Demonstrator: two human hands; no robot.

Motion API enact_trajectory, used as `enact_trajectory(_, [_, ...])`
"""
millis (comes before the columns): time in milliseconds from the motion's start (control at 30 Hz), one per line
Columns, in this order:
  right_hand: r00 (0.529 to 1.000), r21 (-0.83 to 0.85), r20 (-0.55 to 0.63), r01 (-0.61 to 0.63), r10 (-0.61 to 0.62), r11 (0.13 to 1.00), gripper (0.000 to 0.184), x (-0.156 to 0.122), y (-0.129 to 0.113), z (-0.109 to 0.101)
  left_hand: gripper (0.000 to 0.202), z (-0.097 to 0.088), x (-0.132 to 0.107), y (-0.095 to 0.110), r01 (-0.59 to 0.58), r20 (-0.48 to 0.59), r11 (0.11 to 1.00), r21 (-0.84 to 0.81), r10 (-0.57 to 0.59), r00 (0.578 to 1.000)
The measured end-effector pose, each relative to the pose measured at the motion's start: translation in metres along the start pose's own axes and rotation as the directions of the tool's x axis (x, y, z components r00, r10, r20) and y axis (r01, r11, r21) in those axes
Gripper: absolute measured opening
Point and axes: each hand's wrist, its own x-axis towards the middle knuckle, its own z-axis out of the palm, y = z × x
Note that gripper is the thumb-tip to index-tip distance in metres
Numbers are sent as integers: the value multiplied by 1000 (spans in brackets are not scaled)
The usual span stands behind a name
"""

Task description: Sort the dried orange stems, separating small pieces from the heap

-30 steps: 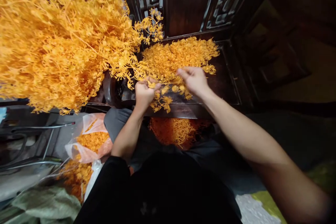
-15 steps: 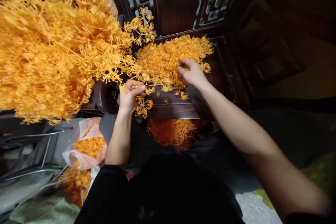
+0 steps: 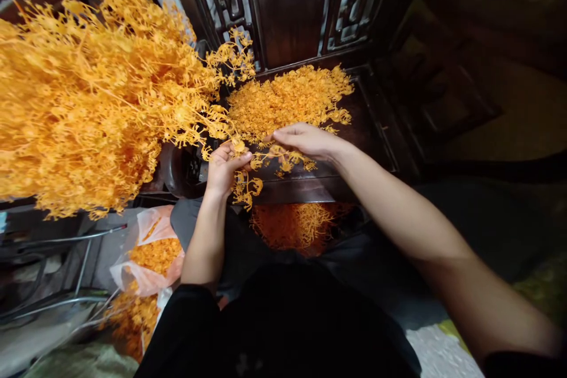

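My left hand [image 3: 224,168] is closed round a small bunch of orange plastic flower sprigs [image 3: 246,184] that hang below its fingers. My right hand [image 3: 305,140] reaches in from the right, fingers pinched on a sprig [image 3: 283,159] just beside my left hand. Both hands hover over the front of a dark wooden seat [image 3: 310,180]. A flat heap of loose orange sprigs [image 3: 287,103] lies on the seat behind my hands. A large bushy mass of the same orange branches [image 3: 88,100] fills the left side.
A carved dark wooden back [image 3: 287,6] rises behind the seat. On the floor lie more orange sprigs [image 3: 295,224] below the seat. A clear plastic bag [image 3: 150,254] with orange pieces sits at lower left, beside metal tubing [image 3: 66,236].
My right hand came back from the heap toward my left hand with a sprig. My left hand stayed at the seat's front edge, still gripping its bunch.
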Motion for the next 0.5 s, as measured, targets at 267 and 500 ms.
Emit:
enact_trajectory(267, [885,70,-462,96,-53,993,21,8,7,-18,35,5,-1,1,-11,-115,998,57,17,993])
enact_trajectory(500, [682,-38,-727,74,-78,997,37,8,57,-70,39,-11,6,4,-30,-232,1000,4,30,972])
